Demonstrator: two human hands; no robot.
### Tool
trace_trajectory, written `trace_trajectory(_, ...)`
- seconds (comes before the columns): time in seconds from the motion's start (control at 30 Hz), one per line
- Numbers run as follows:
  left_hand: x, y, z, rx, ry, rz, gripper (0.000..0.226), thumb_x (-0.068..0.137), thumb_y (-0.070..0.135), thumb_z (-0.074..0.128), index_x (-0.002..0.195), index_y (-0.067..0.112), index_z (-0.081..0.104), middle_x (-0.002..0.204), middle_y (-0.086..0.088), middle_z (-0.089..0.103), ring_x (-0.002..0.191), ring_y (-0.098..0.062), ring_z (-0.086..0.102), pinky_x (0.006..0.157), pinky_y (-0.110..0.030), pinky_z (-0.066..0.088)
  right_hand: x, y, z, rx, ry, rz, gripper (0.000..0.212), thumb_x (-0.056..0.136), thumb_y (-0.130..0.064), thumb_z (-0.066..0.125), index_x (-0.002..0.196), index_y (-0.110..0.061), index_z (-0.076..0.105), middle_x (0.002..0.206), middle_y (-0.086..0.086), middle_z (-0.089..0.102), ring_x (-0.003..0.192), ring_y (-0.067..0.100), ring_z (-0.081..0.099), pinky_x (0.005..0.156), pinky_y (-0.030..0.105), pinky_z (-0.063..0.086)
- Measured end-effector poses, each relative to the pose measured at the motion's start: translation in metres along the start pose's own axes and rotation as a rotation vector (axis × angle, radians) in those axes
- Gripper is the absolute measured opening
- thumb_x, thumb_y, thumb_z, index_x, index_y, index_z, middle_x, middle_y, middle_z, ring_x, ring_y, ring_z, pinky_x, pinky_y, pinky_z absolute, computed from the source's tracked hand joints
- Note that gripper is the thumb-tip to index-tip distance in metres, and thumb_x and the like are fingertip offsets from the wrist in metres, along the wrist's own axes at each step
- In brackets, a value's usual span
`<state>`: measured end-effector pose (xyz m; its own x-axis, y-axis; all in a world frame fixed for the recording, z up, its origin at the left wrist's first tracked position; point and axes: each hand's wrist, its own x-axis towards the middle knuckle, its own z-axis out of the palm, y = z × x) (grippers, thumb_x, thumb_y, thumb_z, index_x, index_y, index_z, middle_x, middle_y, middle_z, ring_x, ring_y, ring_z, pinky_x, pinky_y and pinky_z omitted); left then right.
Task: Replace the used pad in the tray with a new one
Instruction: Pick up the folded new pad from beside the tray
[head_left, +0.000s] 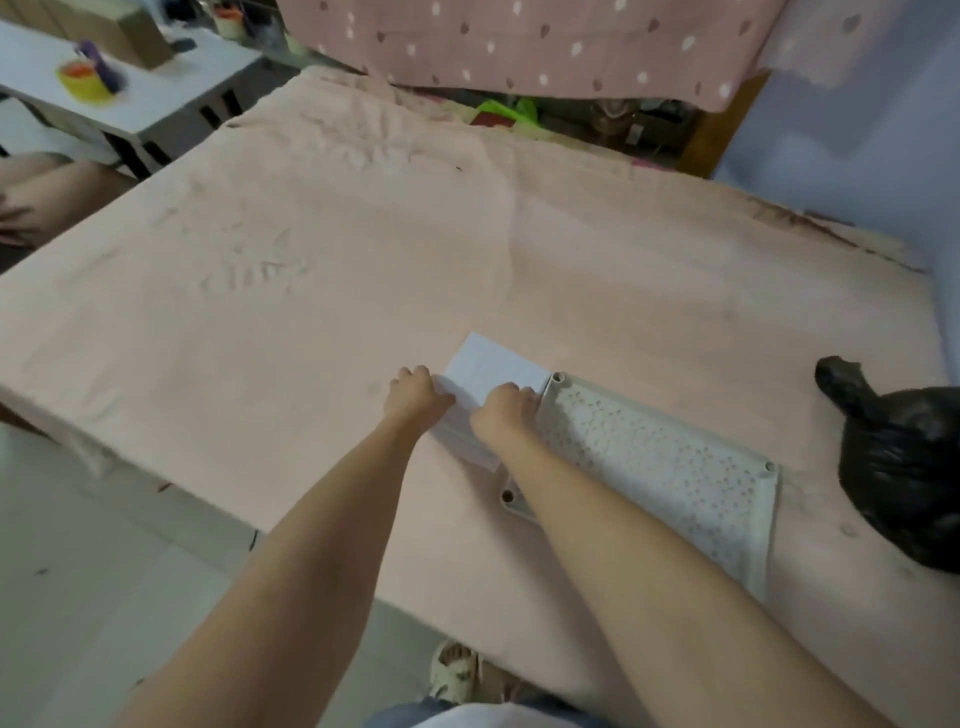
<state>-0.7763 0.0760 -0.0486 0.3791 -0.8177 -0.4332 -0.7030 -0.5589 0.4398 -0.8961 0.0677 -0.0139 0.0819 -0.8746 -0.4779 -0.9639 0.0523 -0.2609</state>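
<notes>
Here, fingers of the left hand curled over the near left edge of the folded white pad, knuckles up, gripping it. Fingers of the right hand curled too, bunched tight on the pad's right side, right beside the tray corner. Fingertips of both hands tucked under or into the pad, so hard to tell just how pinched. Both hands close together, almost side by side, bare arms reaching forward from the bottom.

White pad lying flat on the pink blanket, still folded into a small block, touching the top left end of the tray. Tray pale and long, with a rim and lots of little holes across its top grid, small round pegs at the corners. Lying on the blanket at a slant, to the right of the hands, partly hidden under the right arm.

Black plastic bag sitting on the blanket far to the right, knotted at the top, well apart from the tray.

Farther out, a white table at the top left with a yellow cup on it. Pink spotted cloth hanging at the back. A patterned slipper on the pale floor at the bottom.
</notes>
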Motion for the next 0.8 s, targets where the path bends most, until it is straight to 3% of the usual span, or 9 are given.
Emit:
trace_trajectory(0.17, 0.023, 0.006, 0.003, -0.308, -0.039, -0.117, 0.066, 0.079, 0.04, 0.072, 0.129, 0.007, 0.046, 0.128, -0.011, 0.046, 0.112, -0.028, 0.054, 0.096, -0.038, 0.046, 0.018, 0.001, 0.013, -0.111, -0.046, -0.006, 0.059, 0.088, -0.019, 0.05, 0.135, 0.011, 0.032, 0.139, 0.028, 0.037, 0.13, 0.041, 0.034, 0.108, 0.041, 0.032)
trace_trajectory(0.23, 0.027, 0.007, 0.004, -0.411, -0.028, -0.147, 0.055, 0.075, 0.039, 0.077, 0.115, 0.011, 0.052, 0.105, -0.003, 0.053, 0.096, -0.021, 0.055, 0.085, -0.031, 0.046, 0.022, 0.001, 0.021, -0.186, -0.01, -0.022, 0.059, 0.086, -0.024, 0.051, 0.134, 0.008, 0.036, 0.137, 0.026, 0.042, 0.126, 0.041, 0.037, 0.106, 0.041, 0.032)
trace_trajectory(0.33, 0.028, 0.008, 0.003, -0.448, -0.076, -0.159, 0.034, 0.073, 0.036, 0.079, 0.085, 0.015, 0.055, 0.075, 0.003, 0.049, 0.078, -0.018, 0.048, 0.07, -0.028, 0.039, 0.03, -0.001, 0.031, -0.217, 0.029, 0.003, 0.06, 0.088, -0.028, 0.049, 0.136, 0.006, 0.035, 0.137, 0.024, 0.041, 0.124, 0.039, 0.037, 0.103, 0.041, 0.031)
trace_trajectory(0.43, 0.025, 0.015, 0.005, -0.44, -0.088, -0.109, 0.026, 0.077, 0.027, 0.076, 0.086, 0.011, 0.059, 0.071, 0.002, 0.05, 0.075, -0.019, 0.049, 0.057, -0.026, 0.035, 0.032, 0.001, 0.033, -0.188, 0.034, 0.015, 0.061, 0.088, -0.026, 0.048, 0.137, 0.005, 0.032, 0.139, 0.024, 0.037, 0.124, 0.038, 0.035, 0.104, 0.04, 0.031)
trace_trajectory(0.63, 0.005, 0.008, 0.0, -0.678, 0.01, 0.01, 0.022, 0.082, 0.01, 0.071, 0.087, 0.013, 0.049, 0.074, -0.003, 0.06, 0.066, -0.019, 0.055, 0.052, -0.019, 0.042, 0.027, 0.016, 0.013, 0.098, 0.178, -0.164, 0.051, 0.092, -0.014, 0.05, 0.135, 0.004, 0.03, 0.146, 0.024, 0.02, 0.135, 0.038, 0.022, 0.107, 0.035, 0.028)
trace_trajectory(0.7, -0.001, -0.003, -0.007, -0.773, 0.036, -0.017, 0.022, 0.082, 0.012, 0.071, 0.082, 0.018, 0.05, 0.074, -0.002, 0.062, 0.063, -0.016, 0.057, 0.053, -0.019, 0.045, 0.028, 0.02, 0.013, 0.231, 0.214, -0.228, 0.061, 0.093, -0.018, 0.053, 0.141, 0.004, 0.024, 0.151, 0.024, 0.013, 0.138, 0.038, 0.019, 0.109, 0.037, 0.027)
trace_trajectory(0.8, -0.01, -0.026, -0.018, -0.932, 0.033, -0.007, 0.024, 0.076, 0.018, 0.078, 0.082, 0.02, 0.054, 0.075, -0.003, 0.065, 0.063, -0.017, 0.06, 0.058, -0.023, 0.05, 0.029, 0.013, 0.013, 0.518, 0.169, -0.129, 0.078, 0.085, -0.028, 0.065, 0.144, 0.0, 0.021, 0.149, 0.018, 0.024, 0.136, 0.033, 0.029, 0.106, 0.038, 0.029)
